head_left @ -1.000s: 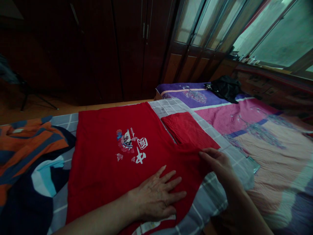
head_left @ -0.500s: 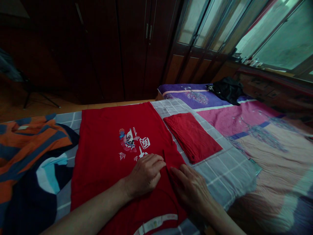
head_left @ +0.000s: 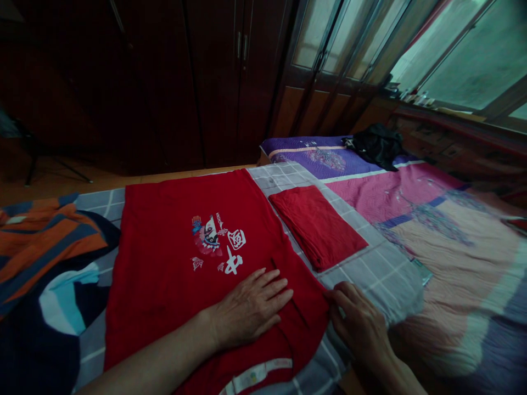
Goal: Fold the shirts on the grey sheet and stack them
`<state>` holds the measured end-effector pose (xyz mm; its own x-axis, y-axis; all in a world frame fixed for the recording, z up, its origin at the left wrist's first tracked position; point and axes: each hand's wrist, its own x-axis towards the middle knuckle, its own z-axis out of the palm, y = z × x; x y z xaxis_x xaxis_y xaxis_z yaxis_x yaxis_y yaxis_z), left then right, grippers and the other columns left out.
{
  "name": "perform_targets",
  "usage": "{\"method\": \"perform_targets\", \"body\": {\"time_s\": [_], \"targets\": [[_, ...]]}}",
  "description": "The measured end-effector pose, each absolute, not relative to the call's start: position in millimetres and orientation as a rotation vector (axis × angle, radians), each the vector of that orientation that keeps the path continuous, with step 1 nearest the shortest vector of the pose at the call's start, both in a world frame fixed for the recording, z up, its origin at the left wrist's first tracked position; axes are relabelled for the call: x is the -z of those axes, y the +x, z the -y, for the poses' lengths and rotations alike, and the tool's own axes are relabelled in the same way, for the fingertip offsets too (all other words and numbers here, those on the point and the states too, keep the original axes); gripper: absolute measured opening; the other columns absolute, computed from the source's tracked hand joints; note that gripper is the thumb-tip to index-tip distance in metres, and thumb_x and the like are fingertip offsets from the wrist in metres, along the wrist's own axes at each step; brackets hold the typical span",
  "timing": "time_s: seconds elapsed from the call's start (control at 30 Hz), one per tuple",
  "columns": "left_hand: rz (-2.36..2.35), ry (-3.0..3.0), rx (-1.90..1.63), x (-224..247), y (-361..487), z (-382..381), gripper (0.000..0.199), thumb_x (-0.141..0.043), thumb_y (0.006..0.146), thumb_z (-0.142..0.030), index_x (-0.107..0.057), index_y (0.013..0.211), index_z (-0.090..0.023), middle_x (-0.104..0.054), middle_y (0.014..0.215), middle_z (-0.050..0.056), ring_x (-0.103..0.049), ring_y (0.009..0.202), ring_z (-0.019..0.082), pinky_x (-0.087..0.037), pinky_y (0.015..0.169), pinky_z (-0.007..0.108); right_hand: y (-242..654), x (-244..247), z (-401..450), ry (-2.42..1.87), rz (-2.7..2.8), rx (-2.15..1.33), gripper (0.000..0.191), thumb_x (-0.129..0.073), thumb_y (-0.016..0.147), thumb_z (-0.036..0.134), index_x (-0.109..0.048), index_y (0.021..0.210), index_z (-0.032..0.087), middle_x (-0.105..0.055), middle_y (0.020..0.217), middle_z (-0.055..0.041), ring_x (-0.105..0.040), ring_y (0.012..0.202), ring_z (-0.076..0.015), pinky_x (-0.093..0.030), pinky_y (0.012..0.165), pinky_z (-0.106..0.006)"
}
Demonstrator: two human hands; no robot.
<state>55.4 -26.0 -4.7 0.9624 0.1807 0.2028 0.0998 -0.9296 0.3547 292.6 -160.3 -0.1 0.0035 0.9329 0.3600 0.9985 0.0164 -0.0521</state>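
Your red T-shirt [head_left: 164,307] carries a white, blue and pink print, and the folded cloth [head_left: 317,227] beside it is a deeper red. The bedsheet [head_left: 370,280] under them is grey, checked in white. On your left, the garment [head_left: 49,241] is striped orange and navy. Further right, you have a pink quilt [head_left: 432,241] with purple patterning, a purple quilt [head_left: 321,156] with a pink floral motif, and a black cloth [head_left: 376,145].

Two hands [head_left: 248,311] [head_left: 359,329] and two red garments [head_left: 164,307] [head_left: 317,227].

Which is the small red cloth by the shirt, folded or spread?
Folded: the small red cloth lies as a flat, squared rectangle on the grey checked sheet.
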Motion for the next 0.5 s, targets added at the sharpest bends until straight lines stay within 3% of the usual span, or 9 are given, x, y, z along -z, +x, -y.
{"method": "perform_targets", "body": {"time_s": [0.17, 0.33, 0.5], "targets": [[-0.198, 2.774, -0.351, 7, 55, 26, 0.044, -0.043, 0.095, -0.033, -0.041, 0.136, -0.017, -0.045, 0.142, 0.011, -0.035, 0.134, 0.028, -0.028, 0.111, 0.047, 299, 0, 164, -2.195, 1.941, 0.174, 0.016, -0.045, 0.083, 0.021, -0.06, 0.084, 0.021, -0.059, 0.084, -0.0042, -0.061, 0.078, -0.0195, -0.046, 0.063, -0.029], [-0.262, 2.751, -0.43, 6, 57, 25, 0.043, -0.048, 0.092, -0.028, -0.044, 0.133, -0.016, -0.039, 0.145, 0.015, -0.034, 0.134, 0.029, -0.032, 0.11, 0.047, 311, -20, 154, -2.247, 1.921, 0.047, 0.022, -0.045, 0.076, 0.016, -0.062, 0.088, 0.023, -0.062, 0.089, -0.0033, -0.063, 0.081, -0.0193, -0.048, 0.067, -0.03], [-0.309, 2.745, -0.374, 6, 57, 23, 0.045, -0.051, 0.091, -0.029, -0.044, 0.133, -0.017, -0.043, 0.142, 0.014, -0.037, 0.133, 0.03, -0.033, 0.109, 0.048, 293, -38, 107, -2.04, 1.85, -0.054, 0.027, -0.04, 0.087, 0.023, -0.064, 0.097, 0.02, -0.064, 0.087, -0.0058, -0.063, 0.078, -0.0178, -0.046, 0.067, -0.027]]}}
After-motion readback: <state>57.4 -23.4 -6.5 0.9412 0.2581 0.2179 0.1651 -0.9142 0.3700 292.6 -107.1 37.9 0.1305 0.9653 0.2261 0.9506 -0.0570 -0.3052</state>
